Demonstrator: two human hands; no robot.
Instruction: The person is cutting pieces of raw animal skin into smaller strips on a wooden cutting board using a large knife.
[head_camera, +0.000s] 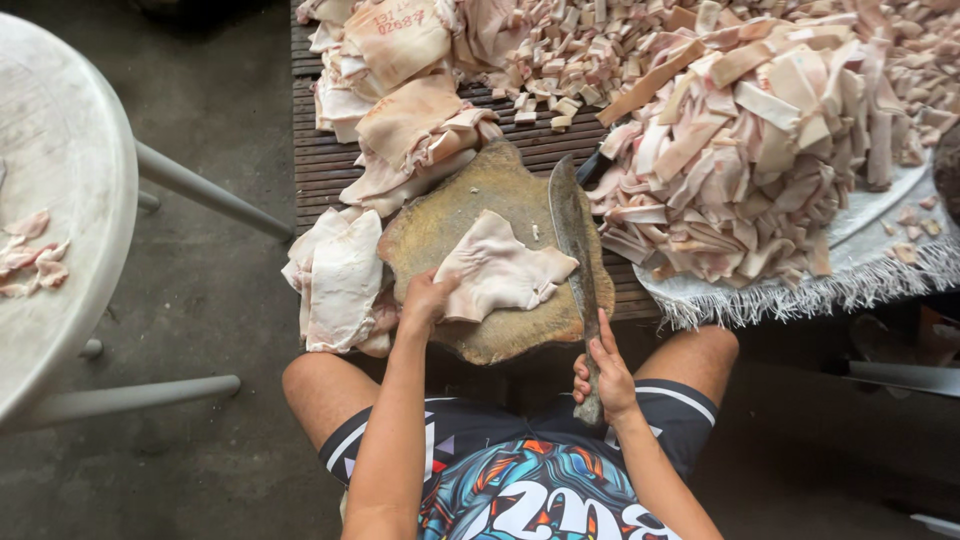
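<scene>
A pale slab of pork skin (500, 270) lies flat on a round, worn wooden chopping block (432, 228). My left hand (427, 298) grips the slab's near left edge. My right hand (603, 372) is closed around the handle of a large cleaver (572, 232), whose long blade lies along the slab's right side, tip pointing away from me. My knees sit on either side of the block.
Whole skin slabs (338, 275) are stacked left of the block and more (405, 110) behind it. A big heap of cut strips (745, 150) fills a fringed sack at right; small cubes (580, 50) lie at the back. A white plastic table (60, 170) stands left.
</scene>
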